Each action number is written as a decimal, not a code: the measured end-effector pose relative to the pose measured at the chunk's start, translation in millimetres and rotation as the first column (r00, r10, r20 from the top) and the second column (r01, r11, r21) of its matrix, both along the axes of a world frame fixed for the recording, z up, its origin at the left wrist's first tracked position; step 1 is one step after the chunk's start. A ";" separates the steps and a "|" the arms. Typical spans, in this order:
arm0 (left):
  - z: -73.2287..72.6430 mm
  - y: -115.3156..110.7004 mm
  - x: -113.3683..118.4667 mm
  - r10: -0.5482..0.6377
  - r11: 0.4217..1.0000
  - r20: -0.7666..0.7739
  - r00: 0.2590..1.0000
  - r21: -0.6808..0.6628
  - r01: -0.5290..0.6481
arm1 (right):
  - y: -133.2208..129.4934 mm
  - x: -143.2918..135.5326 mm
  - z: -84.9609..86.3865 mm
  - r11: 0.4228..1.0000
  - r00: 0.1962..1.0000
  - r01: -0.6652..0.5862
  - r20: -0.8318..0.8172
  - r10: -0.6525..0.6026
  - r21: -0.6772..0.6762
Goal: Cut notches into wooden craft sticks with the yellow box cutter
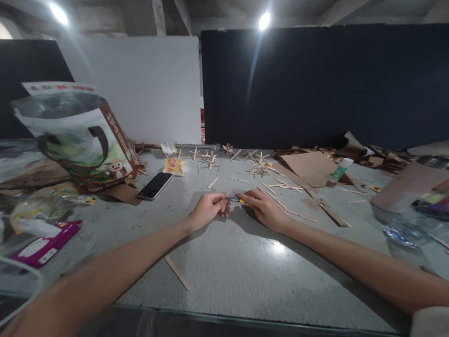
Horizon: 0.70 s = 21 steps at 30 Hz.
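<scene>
Near the middle of the grey table, my left hand (pixel 211 207) is closed on a small brown piece (pixel 227 195), pinched between thumb and fingers. My right hand (pixel 262 208) is wrapped round a small cutter (pixel 242 200) with a yellow part, its metal tip pointing left and meeting the brown piece. Thin wooden sticks (pixel 277 200) lie beyond and beside my right hand. Star-shaped groups of crossed sticks (pixel 211 160) stand farther back. One flat stick (pixel 178 273) lies nearer the front edge, below my left forearm.
A black phone (pixel 155 185), a printed bag (pixel 84 145) and a purple glue gun (pixel 47 245) are on the left. Brown cardboard (pixel 310 168), a glue stick (pixel 341 170), a pinkish cup (pixel 403 187) and clear plastic (pixel 405 233) lie right. Dark boards stand behind.
</scene>
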<state>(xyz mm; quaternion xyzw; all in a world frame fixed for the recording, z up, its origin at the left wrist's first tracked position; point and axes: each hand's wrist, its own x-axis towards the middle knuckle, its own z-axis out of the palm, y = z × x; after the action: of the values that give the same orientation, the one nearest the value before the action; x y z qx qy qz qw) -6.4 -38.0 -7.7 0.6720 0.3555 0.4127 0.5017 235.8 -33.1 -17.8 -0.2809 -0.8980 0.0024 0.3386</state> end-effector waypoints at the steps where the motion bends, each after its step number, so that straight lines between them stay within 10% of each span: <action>1: 0.1 -0.2 0.1 -0.007 1.000 -0.013 1.000 0.008 0.007 | 0.4 0.2 -0.4 1.000 1.000 -0.008 0.002 0.008 0.001; 21: 1.5 1.2 1.5 -0.040 0.999 -0.012 0.999 0.013 0.040 | -0.1 1.5 -2.6 0.984 0.993 0.116 0.006 -0.118 0.134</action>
<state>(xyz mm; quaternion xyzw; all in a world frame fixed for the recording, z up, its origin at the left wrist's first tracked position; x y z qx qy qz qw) -5.0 -36.8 -6.3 0.6847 0.3421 0.4011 0.5033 237.3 -33.2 -20.4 -0.3099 -0.8805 -0.0792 0.3499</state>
